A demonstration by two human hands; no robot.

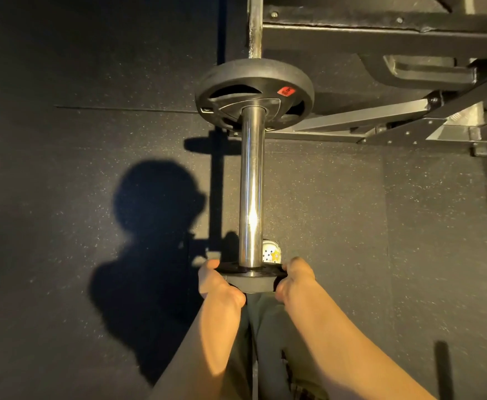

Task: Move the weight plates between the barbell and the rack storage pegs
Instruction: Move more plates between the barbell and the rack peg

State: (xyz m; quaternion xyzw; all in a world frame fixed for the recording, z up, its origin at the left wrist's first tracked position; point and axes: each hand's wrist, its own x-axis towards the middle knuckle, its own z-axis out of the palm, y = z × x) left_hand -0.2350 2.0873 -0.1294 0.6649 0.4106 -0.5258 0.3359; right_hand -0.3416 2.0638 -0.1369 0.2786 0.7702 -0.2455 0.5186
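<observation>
Right now, seen from my head camera, the biggest risk I judge is the small plate (pixel 250 277) slipping as it clears or catches the tip of the barbell sleeve (pixel 251 186). It sits at the very near end of that chrome sleeve, so if I tilt it the bore could bind on the steel, and if I pull unevenly it could drop toward my legs and the shoe (pixel 270 252) I can see just beyond it on the floor (pixel 63 140). My grip is only at the rim, which makes a twist likely if one side leads the other.

My left hand (pixel 216 284) grasps the plate's left edge, fingers curled over the rim. My right hand (pixel 292 280) grasps the right edge the same way, curled round it. The plate lies between the two hands, touching both, with the sleeve passing through its middle.

Far up the sleeve, well apart from my hands, the large plate (pixel 254 98) with a red label sits against the inner end. Beyond it the thinner bar shaft (pixel 255 27) runs toward the rack frame (pixel 380 33) at the top right. I cannot make out any storage pegs from here.
</observation>
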